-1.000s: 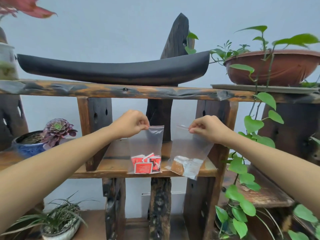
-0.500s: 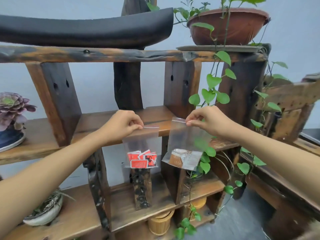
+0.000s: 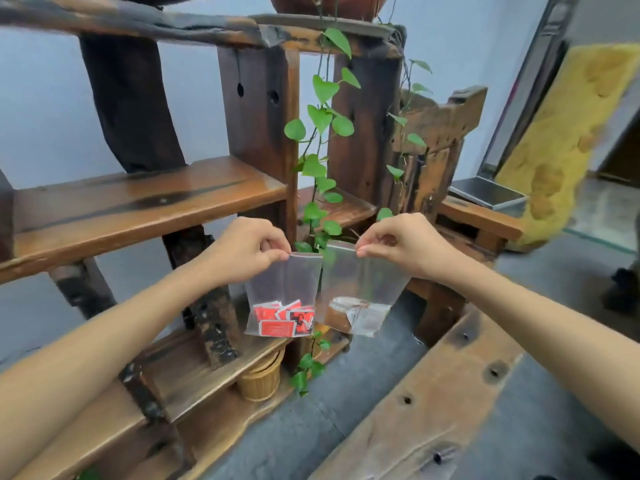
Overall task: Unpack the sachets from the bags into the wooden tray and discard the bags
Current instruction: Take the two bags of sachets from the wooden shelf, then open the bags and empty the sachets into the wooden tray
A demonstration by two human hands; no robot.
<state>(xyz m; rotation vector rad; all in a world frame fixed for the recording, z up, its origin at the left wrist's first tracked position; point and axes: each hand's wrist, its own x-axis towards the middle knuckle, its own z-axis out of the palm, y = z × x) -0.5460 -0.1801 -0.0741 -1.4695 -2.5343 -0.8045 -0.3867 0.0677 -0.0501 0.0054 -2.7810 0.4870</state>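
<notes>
You have nearly all of the task ahead: no wooden tray is in view. Your left hand (image 3: 247, 251) pinches the top of a clear bag (image 3: 282, 296) of red sachets (image 3: 284, 318); your right hand (image 3: 403, 245) pinches a second bag (image 3: 360, 292) with brown-and-white sachets (image 3: 353, 315). Both hang unopened before the wooden shelf (image 3: 138, 206).

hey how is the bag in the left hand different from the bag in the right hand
The left bag holds several red sachets; the right bag holds brown and pale sachets. The left bag hangs nearly straight, while the right bag tilts. Both are clear plastic, each pinched at its top edge, by the left hand and the right hand.
</notes>
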